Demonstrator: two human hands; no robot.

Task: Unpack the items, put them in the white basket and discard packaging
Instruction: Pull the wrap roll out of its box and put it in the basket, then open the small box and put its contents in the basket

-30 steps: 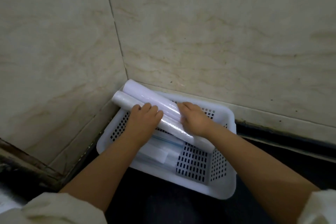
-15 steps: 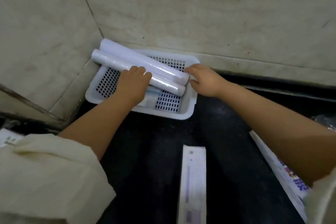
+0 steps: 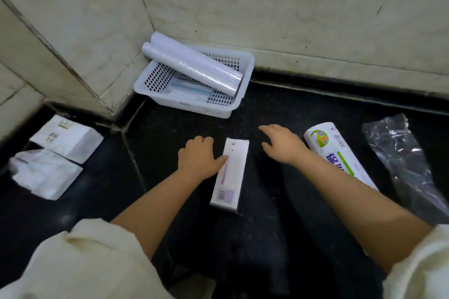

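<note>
Two white rolls (image 3: 192, 68) lie slanted in the white basket (image 3: 245, 73) in the tiled corner, their ends over its rim. Nearer, a printed roll (image 3: 335, 150) lies by the right hand (image 3: 283, 144), fingers spread, empty. Left hand (image 3: 198, 156), fingers loosely open, touches a narrow white box (image 3: 229, 175).

A dark counter (image 3: 279, 109) is seen, bordered by pale marble-like wall tiles (image 3: 291, 7) meeting at a corner.
</note>
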